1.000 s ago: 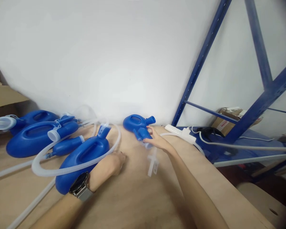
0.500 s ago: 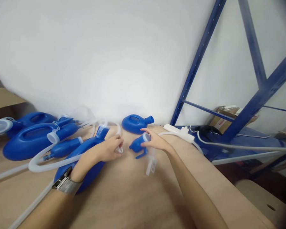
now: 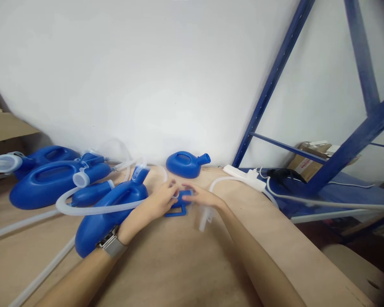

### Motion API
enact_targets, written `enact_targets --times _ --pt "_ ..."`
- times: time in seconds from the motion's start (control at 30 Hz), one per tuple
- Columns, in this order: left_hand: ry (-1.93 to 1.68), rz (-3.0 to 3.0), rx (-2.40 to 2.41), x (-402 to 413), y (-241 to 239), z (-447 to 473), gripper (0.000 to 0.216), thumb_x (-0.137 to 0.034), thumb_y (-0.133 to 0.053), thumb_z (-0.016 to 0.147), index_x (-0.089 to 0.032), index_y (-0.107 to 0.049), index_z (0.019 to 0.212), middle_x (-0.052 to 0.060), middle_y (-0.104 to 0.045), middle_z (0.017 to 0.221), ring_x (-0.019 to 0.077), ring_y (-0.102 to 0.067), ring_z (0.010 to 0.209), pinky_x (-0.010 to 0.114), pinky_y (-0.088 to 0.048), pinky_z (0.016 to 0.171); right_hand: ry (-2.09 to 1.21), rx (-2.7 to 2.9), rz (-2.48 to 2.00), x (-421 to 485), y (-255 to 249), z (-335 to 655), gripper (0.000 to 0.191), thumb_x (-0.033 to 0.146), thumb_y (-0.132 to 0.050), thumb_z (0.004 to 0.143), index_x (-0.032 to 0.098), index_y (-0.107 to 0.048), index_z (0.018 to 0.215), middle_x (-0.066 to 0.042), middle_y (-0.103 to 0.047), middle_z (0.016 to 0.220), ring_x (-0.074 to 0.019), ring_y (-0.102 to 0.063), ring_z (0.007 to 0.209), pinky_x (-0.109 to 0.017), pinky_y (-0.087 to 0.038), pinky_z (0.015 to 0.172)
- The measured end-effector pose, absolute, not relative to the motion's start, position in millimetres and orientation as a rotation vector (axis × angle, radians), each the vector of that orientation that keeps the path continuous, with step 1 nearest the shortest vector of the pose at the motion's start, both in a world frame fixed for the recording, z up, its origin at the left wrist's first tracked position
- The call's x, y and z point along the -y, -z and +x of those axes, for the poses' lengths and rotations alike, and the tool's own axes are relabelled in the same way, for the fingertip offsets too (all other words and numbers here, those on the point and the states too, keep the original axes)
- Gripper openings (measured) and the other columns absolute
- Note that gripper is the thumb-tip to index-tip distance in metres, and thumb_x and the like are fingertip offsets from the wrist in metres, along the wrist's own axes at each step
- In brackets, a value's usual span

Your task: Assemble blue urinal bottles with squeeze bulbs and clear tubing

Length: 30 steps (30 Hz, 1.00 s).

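My right hand (image 3: 203, 197) is closed around a small blue cup-shaped funnel (image 3: 186, 197), thumb and fingers at its right end. A blue rectangular loop (image 3: 176, 212) shows just below the funnel. My left hand (image 3: 162, 198), with a watch on the wrist, meets the funnel's left end, its fingers pinched on a whitish hose end that they mostly hide. The ribbed translucent hose (image 3: 109, 209) runs from the left, across a blue urinal bottle (image 3: 97, 226), to behind my left wrist. A blurred translucent clip-like piece (image 3: 205, 218) hangs below my right hand.
Another blue urinal bottle (image 3: 183, 165), open-necked, lies by the wall. More blue bottles (image 3: 45, 185) with white caps and hoses crowd the left. A white power strip (image 3: 243, 177) lies at the back right, beside a blue metal frame (image 3: 269, 89). A cardboard box (image 3: 11, 128) stands at far left.
My left hand has moved right and up to the funnel. The funnel has turned from tilted, mouth up, to lying more level between both hands. The view has shifted slightly.
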<state>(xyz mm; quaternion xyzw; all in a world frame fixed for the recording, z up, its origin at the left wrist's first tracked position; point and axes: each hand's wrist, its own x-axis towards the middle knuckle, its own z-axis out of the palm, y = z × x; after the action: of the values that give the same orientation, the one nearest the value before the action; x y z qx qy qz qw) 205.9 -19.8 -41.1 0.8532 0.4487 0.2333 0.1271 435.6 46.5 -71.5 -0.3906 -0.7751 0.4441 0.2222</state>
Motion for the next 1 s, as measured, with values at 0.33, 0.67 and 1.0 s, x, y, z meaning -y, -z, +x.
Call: enact_targets --times 0.33,0.67,1.0 --pt "-0.978 2.359 -1.360 6.9 62.8 225.4 0.064 -0.017 -0.054 0.094 -0.023 -0.030 0.153 0.015 -0.065 0.134 0.0296 -0.067 0.119 0.046 -0.054 0.101 -0.974 2.066 -0.950 -32.8 44.5 418.5 0.075 0.041 -0.087 0.076 0.023 -0.062 0.145 -0.008 -0.074 0.118 -0.0233 -0.070 0.104 -0.040 -0.057 0.096" --pt "-0.784 2.411 -1.387 -79.3 55.2 269.9 0.113 -0.067 -0.068 0.084 -0.019 -0.010 0.168 0.023 -0.019 0.173 0.0421 -0.019 0.160 0.060 -0.029 0.124 -0.815 1.744 -1.200 -58.1 25.5 496.6 0.078 0.040 -0.078 0.085 0.023 -0.049 0.156 -0.004 -0.072 0.099 -0.0175 -0.068 0.083 -0.036 -0.059 0.085" --pt "-0.618 2.539 -1.696 -166.7 37.8 272.5 0.092 -0.075 -0.063 0.082 -0.024 -0.044 0.156 0.020 -0.034 0.167 0.0482 -0.022 0.155 0.071 -0.016 0.120 -0.718 1.560 -1.263 -66.0 22.8 526.5 0.052 0.051 -0.062 0.093 0.029 -0.060 0.140 -0.003 -0.059 0.105 -0.0163 -0.070 0.081 -0.034 -0.060 0.080"
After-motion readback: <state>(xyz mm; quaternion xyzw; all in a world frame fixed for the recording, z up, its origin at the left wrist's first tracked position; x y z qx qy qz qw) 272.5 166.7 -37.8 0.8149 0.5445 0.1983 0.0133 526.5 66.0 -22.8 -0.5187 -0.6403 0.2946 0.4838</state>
